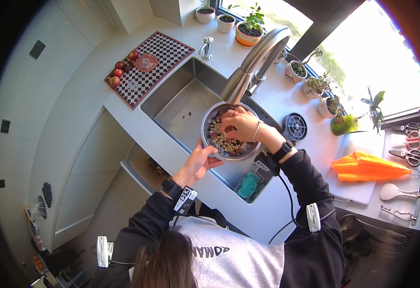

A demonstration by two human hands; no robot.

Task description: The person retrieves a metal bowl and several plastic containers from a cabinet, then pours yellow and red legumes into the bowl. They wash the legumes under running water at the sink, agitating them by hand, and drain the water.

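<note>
A round metal bowl (205, 124) is held over the stainless steel sink (181, 97), just below the spout of the faucet (242, 79). Inside it sit wet pale grains or beans (233, 145) mixed with reddish-brown pieces. My left hand (197, 160) grips the bowl's near left rim, thumb on top and fingers underneath. My right hand (240, 124) reaches into the bowl with bent fingers among the contents. Whether those fingers pinch anything is hidden. A few small dark bits (189, 114) lie on the sink floor.
Left of the sink, a checkered mat (163, 54) carries several red fruits (117, 73). A green cloth (248, 184) lies in a wire rack at the sink's near end. Potted plants (249, 32) line the windowsill. An orange cloth (370, 167) rests on a white board (353, 190).
</note>
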